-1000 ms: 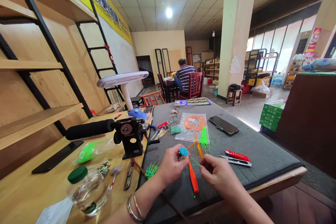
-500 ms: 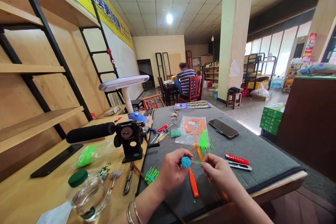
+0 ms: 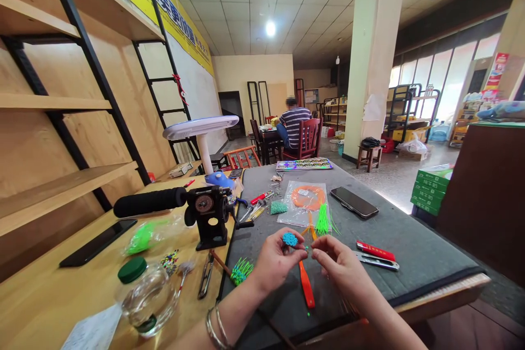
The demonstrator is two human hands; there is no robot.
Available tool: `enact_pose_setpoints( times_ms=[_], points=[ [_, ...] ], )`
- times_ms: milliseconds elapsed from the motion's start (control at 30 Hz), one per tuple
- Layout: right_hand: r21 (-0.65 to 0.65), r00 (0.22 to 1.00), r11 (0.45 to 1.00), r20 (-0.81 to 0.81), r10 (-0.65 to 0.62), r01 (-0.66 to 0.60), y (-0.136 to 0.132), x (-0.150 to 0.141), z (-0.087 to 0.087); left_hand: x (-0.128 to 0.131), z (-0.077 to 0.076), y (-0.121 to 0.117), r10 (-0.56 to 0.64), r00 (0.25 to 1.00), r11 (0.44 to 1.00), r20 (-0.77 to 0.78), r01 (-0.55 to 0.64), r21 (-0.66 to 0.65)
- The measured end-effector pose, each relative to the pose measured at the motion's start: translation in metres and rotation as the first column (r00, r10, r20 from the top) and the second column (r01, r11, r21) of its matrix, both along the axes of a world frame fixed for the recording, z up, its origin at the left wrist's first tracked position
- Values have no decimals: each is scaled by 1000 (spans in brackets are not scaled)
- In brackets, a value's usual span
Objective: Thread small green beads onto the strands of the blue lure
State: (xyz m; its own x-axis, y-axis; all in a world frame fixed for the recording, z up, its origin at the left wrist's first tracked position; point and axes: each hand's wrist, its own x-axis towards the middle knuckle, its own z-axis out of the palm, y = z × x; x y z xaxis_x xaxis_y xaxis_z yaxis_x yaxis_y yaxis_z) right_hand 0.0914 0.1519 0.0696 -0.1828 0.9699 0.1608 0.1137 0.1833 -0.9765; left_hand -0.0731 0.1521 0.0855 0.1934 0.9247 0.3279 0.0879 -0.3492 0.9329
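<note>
left grip is clenched at the fingertips on a small blue bristled ball, held at its top edge. right grip is pinched closed just beside it; anything held is too fine to tell. an orange strip lies on the grey table pad below both grips, a clear bag of orange cord beyond.

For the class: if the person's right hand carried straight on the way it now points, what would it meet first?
Most likely the left hand, at the fingertips pinching the small blue bristly ball. The right hand points toward them, though depth is hard to judge from this head view.
</note>
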Motion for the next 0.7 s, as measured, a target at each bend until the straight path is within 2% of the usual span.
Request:
enact_pose_setpoints(
  times_ms=[133, 200, 267, 367, 467, 567, 700],
  points=[
    [-225, 980, 964, -171, 106, -144, -3, -5, -7, 2, -2, 3, 27, 995, 998, 95, -22, -51],
    [-265, 959, 943, -247, 136, -202, -4, -9, -9, 2, -3, 3, 50, 995, 998, 82, -47, -31],
    [-264, 956, 945, -268, 121, -193, -4, -11, -10, 1, -4, 4, 61, 996, 998, 67, -60, -11],
    [-187, 984, 980, -174, 42, -75, -3, -10, -8, -1, -5, 5, 10, 997, 1000, 71, -9, -23],
    [-14, 999, 1000, -34, -22, 22, -2, -6, -9, -2, -6, 6, -49, 998, 997, 43, 51, -53],
    [155, 996, 987, 69, -62, 51, -4, -5, -12, -2, -7, 6, -70, 997, 994, 29, 72, -76],
    [234, 983, 971, 160, -86, 46, -8, -4, -11, -3, -6, 6, -102, 995, 991, 0, 101, -84]
  ],
)
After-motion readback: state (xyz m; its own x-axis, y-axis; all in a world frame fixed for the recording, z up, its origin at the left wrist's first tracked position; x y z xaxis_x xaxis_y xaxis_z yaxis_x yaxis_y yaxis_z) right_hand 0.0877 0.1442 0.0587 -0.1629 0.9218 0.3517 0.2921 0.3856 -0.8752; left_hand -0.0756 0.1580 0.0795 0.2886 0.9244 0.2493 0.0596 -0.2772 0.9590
